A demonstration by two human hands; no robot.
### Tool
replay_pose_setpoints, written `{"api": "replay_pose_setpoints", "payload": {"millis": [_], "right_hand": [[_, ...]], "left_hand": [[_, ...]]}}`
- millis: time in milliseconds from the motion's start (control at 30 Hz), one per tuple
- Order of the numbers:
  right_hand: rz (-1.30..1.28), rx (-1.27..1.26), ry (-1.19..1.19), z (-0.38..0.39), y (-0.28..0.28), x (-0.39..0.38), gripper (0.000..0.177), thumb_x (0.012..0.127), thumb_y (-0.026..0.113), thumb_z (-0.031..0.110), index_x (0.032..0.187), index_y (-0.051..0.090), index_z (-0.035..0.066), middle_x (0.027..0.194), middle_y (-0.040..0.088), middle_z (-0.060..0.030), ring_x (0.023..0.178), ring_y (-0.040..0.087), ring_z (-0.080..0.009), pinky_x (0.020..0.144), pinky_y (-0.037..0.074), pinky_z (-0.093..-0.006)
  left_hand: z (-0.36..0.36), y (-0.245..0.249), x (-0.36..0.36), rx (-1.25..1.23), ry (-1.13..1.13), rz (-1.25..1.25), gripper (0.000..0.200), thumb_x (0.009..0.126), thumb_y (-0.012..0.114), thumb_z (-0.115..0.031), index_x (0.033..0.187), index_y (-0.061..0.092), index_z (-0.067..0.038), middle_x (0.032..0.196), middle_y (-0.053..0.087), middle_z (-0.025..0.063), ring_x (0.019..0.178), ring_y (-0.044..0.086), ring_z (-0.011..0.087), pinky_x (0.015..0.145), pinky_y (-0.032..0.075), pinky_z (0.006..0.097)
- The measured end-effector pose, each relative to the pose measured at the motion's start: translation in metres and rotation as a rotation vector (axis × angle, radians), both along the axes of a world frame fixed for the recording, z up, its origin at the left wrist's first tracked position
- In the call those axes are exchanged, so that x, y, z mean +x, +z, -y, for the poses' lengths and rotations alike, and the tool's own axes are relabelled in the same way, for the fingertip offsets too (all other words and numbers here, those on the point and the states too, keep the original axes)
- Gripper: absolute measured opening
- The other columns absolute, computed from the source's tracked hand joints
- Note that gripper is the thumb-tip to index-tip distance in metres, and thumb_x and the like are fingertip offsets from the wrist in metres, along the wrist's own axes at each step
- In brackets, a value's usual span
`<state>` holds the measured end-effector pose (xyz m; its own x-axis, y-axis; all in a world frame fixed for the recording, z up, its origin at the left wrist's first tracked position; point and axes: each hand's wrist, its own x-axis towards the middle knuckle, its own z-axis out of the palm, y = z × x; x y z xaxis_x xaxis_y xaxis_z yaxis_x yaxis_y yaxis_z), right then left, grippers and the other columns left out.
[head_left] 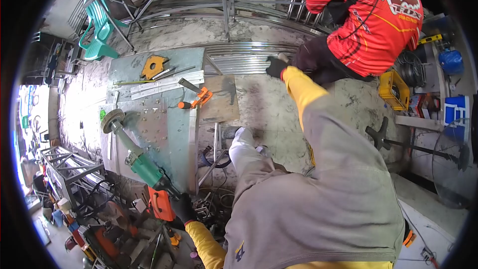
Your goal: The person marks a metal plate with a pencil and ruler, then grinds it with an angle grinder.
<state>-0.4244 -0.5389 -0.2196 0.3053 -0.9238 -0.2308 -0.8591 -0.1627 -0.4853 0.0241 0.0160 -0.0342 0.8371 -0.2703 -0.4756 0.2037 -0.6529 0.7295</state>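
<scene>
At the lower left my left hand (183,207), in a black glove, is wrapped round the rear handle of a green power tool (145,170). The tool lies slanted over the metal-topped table (174,124), its round wheel (113,120) at the table's left side. My right hand (275,67), also black-gloved, reaches forward beside shiny metal tubes (239,60); its fingers are too small and dark to read. An orange clamp (201,97) and flat metal strips (169,83) lie on the table, with a yellow angular block (154,67) behind them.
A person in a red shirt (373,25) crouches close by my right hand. Green chairs (101,32) stand at the back left, a yellow crate (395,89) and a fan (450,159) at the right. Metal frames (74,169) and an orange case (161,204) are lower left.
</scene>
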Motion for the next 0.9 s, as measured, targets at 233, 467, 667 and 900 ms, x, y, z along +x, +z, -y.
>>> {"api": "replay_pose_setpoints", "payload": {"millis": [233, 467, 667, 900], "right_hand": [[0.118, 0.681, 0.054, -0.275, -0.031, 0.014, 0.078, 0.084, 0.079, 0.040, 0.150, 0.054, 0.006, 0.135, 0.067, -0.0259, 0.120, 0.068, -0.0370, 0.103, 0.053, -0.0455], [-0.176, 0.726, 0.826, -0.489, -0.203, -0.120, 0.044, 0.083, 0.074, 0.046, 0.099, 0.081, 0.007, 0.099, 0.078, -0.0203, 0.094, 0.076, -0.0346, 0.081, 0.058, -0.0457], [-0.074, 0.806, 0.344, -0.413, -0.106, -0.092, 0.046, 0.084, 0.072, 0.037, 0.112, 0.075, 0.001, 0.091, 0.077, -0.0187, 0.076, 0.076, -0.0310, 0.070, 0.060, -0.0447], [0.207, 0.353, 0.080, -0.223, 0.002, 0.042, 0.065, 0.085, 0.078, 0.028, 0.143, 0.061, 0.004, 0.097, 0.078, -0.0180, 0.082, 0.075, -0.0262, 0.080, 0.058, -0.0407]], "left_hand": [[-0.014, 0.009, 0.009, 0.003, -0.194, -0.033, 0.013, 0.095, 0.067, -0.014, 0.096, 0.058, -0.005, 0.076, 0.062, 0.0015, 0.057, 0.058, 0.0140, 0.051, 0.043, 0.0300], [-0.011, 0.032, -0.003, -0.169, -0.123, -0.191, 0.018, 0.096, 0.071, -0.022, 0.095, 0.063, -0.005, 0.081, 0.062, -0.0017, 0.067, 0.050, 0.0066, 0.059, 0.038, 0.0260], [-0.026, 0.025, 0.002, -0.249, -0.216, -0.009, 0.042, 0.108, 0.057, -0.030, 0.134, 0.062, 0.002, 0.116, 0.065, 0.0074, 0.106, 0.057, 0.0167, 0.097, 0.046, 0.0349], [-0.053, 0.009, -0.001, -0.308, -0.342, 0.336, 0.047, 0.114, 0.045, -0.033, 0.140, 0.058, 0.004, 0.135, 0.062, 0.0096, 0.125, 0.059, 0.0197, 0.108, 0.045, 0.0351]]}}
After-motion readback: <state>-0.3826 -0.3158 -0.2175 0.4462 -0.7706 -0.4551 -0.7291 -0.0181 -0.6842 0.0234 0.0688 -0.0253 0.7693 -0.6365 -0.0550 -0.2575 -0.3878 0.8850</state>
